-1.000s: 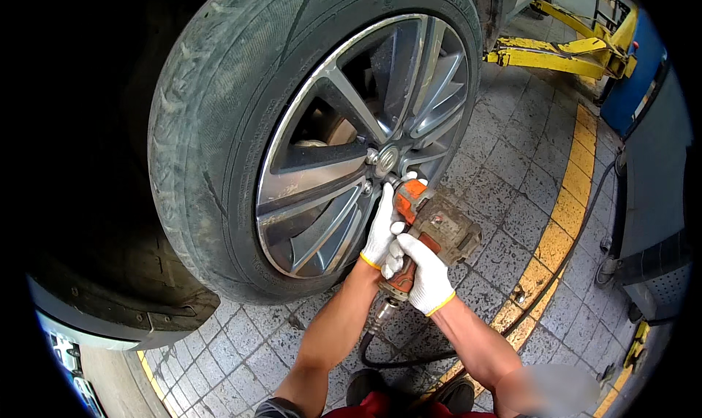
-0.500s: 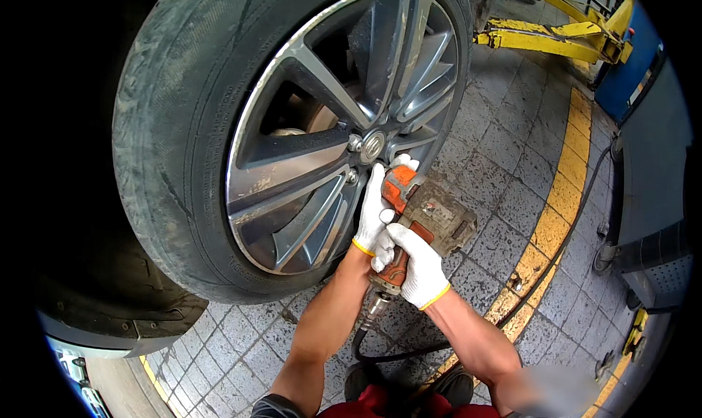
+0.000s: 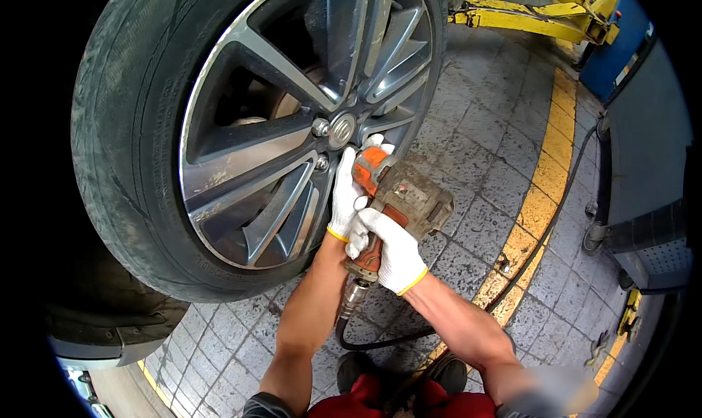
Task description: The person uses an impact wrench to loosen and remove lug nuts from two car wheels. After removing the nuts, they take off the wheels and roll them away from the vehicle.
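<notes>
Head view: impact wrench (image 3: 413, 191), orange & grey w/ worn casing, is held at approx. scene ctr., just R of & nearer than the hub of a car wheel (image 3: 248, 157). Its handle is wrapped by the R hand (image 3: 395, 250), fingers curled closed around it. Its front end is cupped by the L hand (image 3: 342, 199), set btwn tool & wheel; fingertips (image 3: 375, 141) are seen past the tool's far side. Whether a nut is met by the tool's nose can't be told: that spot is hidden by the L hand & casing. White gloves (image 3: 404, 266) w/ yellow cuffs are worn on both.

On the wheel, a round center cap (image 3: 342, 131) is seen at the hub, w/ a lug nut (image 3: 320, 127) just L of it & another a bit nearer. Spokes are scuffed; a black tire (image 3: 128, 155) is fitted around the rim. From the handle's near end a dark hose (image 3: 395, 341) is run R, along a yellow floor stripe (image 3: 552, 173). Far R, a yellow lift arm (image 3: 512, 17) is seen nr a blue post (image 3: 620, 56); at R, a grey cabinet (image 3: 647, 162) is placed.
</notes>
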A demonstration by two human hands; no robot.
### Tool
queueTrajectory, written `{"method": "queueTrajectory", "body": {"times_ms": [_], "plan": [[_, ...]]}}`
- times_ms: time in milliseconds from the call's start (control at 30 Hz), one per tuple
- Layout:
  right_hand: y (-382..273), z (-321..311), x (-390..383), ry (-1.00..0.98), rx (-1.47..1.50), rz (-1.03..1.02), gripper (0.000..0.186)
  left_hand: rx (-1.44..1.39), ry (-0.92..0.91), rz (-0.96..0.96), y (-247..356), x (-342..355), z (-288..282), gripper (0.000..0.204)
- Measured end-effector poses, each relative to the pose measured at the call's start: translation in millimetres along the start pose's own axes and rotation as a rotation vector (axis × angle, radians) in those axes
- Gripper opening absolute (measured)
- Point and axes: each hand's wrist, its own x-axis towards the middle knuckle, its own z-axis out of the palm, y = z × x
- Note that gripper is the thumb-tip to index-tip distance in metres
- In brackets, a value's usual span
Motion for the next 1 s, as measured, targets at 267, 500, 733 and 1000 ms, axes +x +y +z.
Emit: {"method": "queueTrajectory", "body": {"times_ms": [267,500,733,1000], "plan": [[2.6,-6.7,-10.3,-0.014,0.048,0.019,0.02,0.041,0.072,0.004,-2.0,-1.4,-3.6,0.056],[-1.7,-18.1,-43.9,-0.018,0.07,0.06,0.019,-0.066,0.327,0.027,-15.3,-2.2,36.4,0.033],[-12.6,-13.1,-82.1,0.143,0.063,0.038,0.017,0.315,0.533,0.057,-31.4,-11.0,27.8,0.017],[-18.6,-10.5,-88.4,0.06,0.006,0.004,0.023,0.202,0.398,-0.003,-28.0,-40.1,57.8,0.043]]}}
